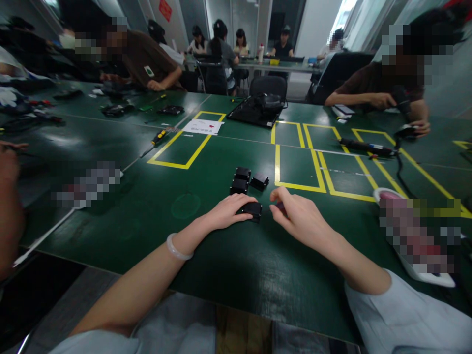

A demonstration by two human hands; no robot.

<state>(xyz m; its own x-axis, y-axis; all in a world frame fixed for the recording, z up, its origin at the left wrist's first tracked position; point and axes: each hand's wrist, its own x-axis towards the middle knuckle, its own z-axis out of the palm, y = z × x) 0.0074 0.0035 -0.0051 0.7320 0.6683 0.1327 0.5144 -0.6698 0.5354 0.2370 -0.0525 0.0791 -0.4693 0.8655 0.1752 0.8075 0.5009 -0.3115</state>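
A small black rectangular block [253, 210] lies on the green tabletop, with the thumb and fingers of my left hand [229, 212] closed round it from the left. Just right of that block is my right hand [300, 215], its fingers curled into a pinch. Something small and dark shows between those fingertips, too hidden to name. Beyond my hands, a black block [239, 186] sits close against a similar block [243, 172]. Another black block [259, 180] rests to their right, slightly turned.
Yellow tape [300, 187] marks rectangles on the green table [143, 236]. A white tray [409, 275] with blurred-out contents stands right. Farther off are a yellow-black screwdriver [159, 137], a paper sheet [202, 126] and a black panel [247, 114]. People sit across and at left.
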